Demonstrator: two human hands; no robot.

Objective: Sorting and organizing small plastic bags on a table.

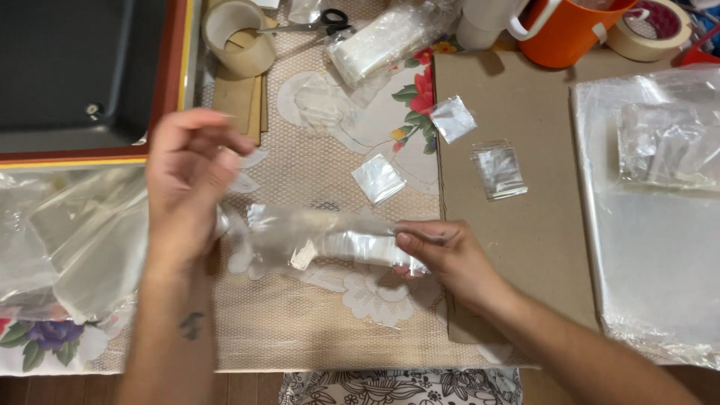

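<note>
Plastic bag (322, 238), clear and rolled into a long bundle, lies crosswise between my two hands with its long axis running left to right, and I see my right hand (450, 259) pinching its right end between thumb and fingertips. My left hand (187, 180) is raised at the other end with its fingers curled loosely together; the bag's left end sits just beside them, but motion blur keeps me from telling whether they grip it. Beyond the right fingertips, small clear packets (499, 171) lie on a cardboard sheet (525, 247).
</note>
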